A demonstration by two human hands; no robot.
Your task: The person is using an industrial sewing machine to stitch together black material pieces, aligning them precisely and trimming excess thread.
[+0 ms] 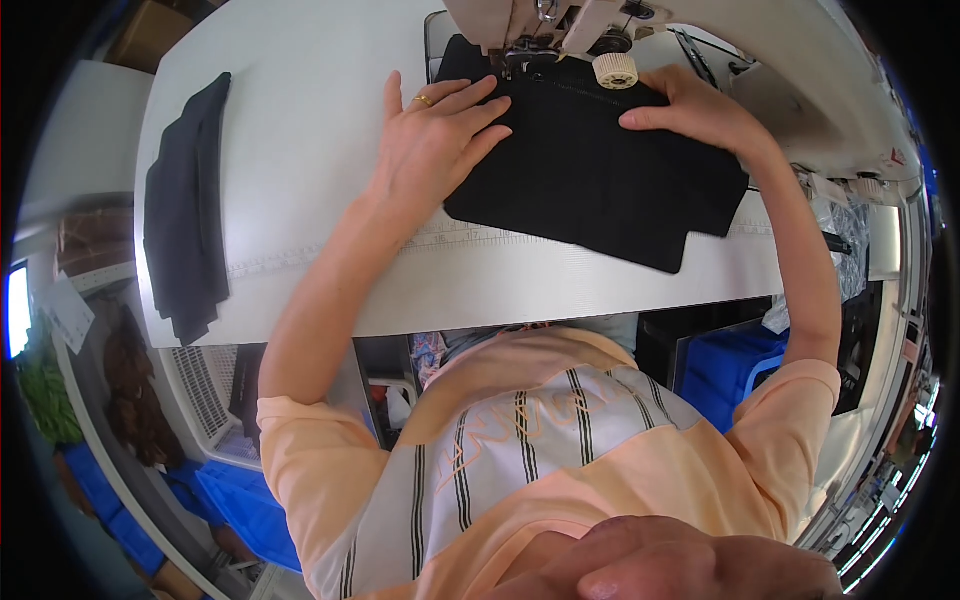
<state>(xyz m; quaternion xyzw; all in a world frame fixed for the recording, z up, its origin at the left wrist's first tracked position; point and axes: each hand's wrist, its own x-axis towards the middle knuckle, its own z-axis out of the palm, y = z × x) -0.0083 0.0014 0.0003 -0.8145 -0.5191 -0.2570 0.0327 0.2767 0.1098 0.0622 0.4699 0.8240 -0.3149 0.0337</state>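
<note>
A black fabric panel [590,170] with a notched corner lies flat on the white table, its far edge under the needle area of a sewing machine [540,45]. My left hand [440,130] rests on the panel's left edge, fingers stretched out toward the presser foot and a ring on one finger. At the panel's right side my right hand [695,108] lies with its thumb on top of the cloth. Its other fingers are partly hidden behind the machine's white dial [615,71], so I cannot tell whether they grip the edge.
A stack of dark fabric pieces [188,210] lies at the table's left end. Along the white table [300,90] runs a printed ruler strip [450,238]. Below stand a white basket [205,390] and blue bins [250,505] at left, another blue bin [730,370] at right.
</note>
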